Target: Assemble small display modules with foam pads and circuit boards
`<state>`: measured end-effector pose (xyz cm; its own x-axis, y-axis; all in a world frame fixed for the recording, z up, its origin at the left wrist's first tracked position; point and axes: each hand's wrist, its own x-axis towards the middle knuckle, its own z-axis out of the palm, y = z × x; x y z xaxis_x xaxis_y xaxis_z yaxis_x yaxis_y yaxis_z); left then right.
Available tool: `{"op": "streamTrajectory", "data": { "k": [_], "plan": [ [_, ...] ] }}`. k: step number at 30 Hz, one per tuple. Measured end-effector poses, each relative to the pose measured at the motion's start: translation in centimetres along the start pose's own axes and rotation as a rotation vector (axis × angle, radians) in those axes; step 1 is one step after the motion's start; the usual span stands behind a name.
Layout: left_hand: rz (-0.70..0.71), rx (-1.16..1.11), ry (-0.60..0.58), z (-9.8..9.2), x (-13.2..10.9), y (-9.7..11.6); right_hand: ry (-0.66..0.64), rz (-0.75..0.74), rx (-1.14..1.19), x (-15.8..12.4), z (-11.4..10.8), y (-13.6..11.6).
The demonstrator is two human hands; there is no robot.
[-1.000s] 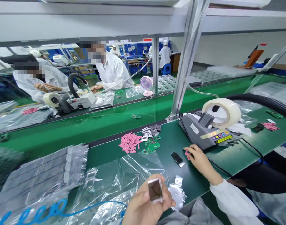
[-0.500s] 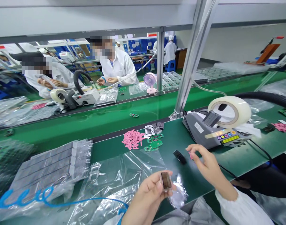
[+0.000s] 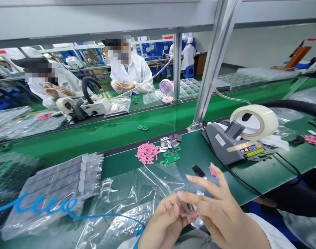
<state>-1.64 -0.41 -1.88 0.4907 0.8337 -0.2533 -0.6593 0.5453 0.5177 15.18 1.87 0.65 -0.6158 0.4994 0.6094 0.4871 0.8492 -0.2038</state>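
green bench [image 3: 191,148] under it all. clock read from the hands: film [image 3: 132,193] at ten, crinkled; panel stack [image 3: 54,183] past it, between nine and ten; dispenser [image 3: 222,148] at one. left hand [image 3: 165,218] clamped on the clear part [image 3: 185,208], thumb and fingers closed, at the bench's near side. right hand [image 3: 220,214] meets it from three, index finger at the part, other fingers spread; thumb hidden, can't tell if it pinches. pink pile [image 3: 147,153] near eleven, boards [image 3: 170,158] at its three. dark piece [image 3: 198,170] at twelve, loose strips [image 3: 213,172] at one, beside a raised right finger. smallest: pink bit [image 3: 194,214] between the hands, by the part. step in hand, judging by this: bringing bit and part together. next move calls for steady left grip, light exact right fingertips.
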Motion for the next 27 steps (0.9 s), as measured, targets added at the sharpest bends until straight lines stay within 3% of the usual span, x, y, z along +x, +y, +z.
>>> {"op": "streamTrajectory", "data": {
  "k": [8, 11, 14, 20, 27],
  "plan": [
    [0.005, 0.005, 0.085, 0.9, -0.2, -0.1, -0.007, 0.007, 0.032, 0.5, 0.2, -0.6],
    [0.027, 0.022, 0.138, 1.0, -0.2, -0.1, -0.111, 0.072, -0.010, 0.9, -0.3, -1.0],
    [0.048, 0.071, 0.117, 0.7, -0.1, -0.1, -0.198, 0.105, -0.053, 1.1, -0.9, -1.3],
    [0.095, 0.155, 0.075, 0.3, -0.4, 0.3, 0.034, 0.196, 0.046, 0.8, -1.5, -1.1],
    [0.080, 0.140, 0.007, 0.3, -0.7, 0.4, -0.008, 0.209, 0.134, 1.0, -1.0, -1.3]
  ]
}}
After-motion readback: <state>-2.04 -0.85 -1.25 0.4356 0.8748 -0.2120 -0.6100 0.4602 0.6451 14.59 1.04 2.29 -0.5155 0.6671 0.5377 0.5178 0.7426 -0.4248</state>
